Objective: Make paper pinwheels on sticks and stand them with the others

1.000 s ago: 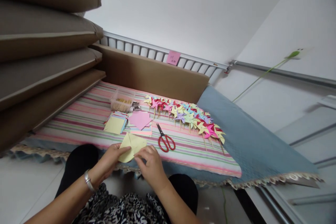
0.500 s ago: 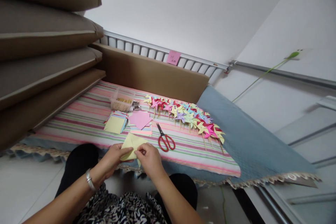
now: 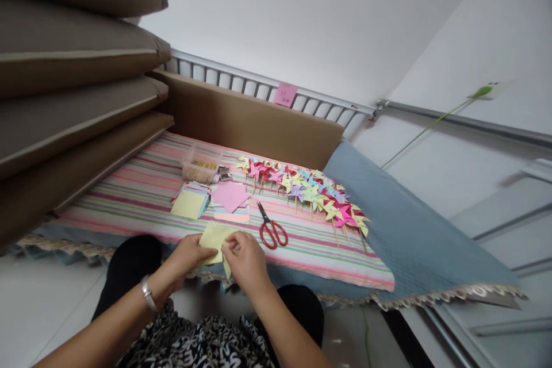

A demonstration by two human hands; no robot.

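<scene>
A square of pale yellow paper (image 3: 213, 236) is held between my hands above the near edge of the bed, one corner of it hanging down as a flap. My left hand (image 3: 192, 253) pinches its left side, thumb on top. At the paper's right side, the fingertips of my right hand (image 3: 244, 254) are pinched together on its edge. Red-handled scissors (image 3: 271, 230) lie on the striped cloth to the right. Beyond my hands are a pink paper sheet (image 3: 232, 195) on a stack of coloured squares and another stack topped with yellow paper (image 3: 188, 205).
Several paper pinwheels (image 3: 310, 190) on sticks lie in rows at the right. A clear plastic box (image 3: 200, 165) of thin sticks stands at the back left, near a small metallic container (image 3: 224, 173). Cushions (image 3: 81, 57) are piled high at the left. A brown board (image 3: 250, 118) borders the back.
My right fingers have shifted slightly along the paper's right side, and the paper has turned a little. The left hand keeps its hold. Everything on the cloth stays in place.
</scene>
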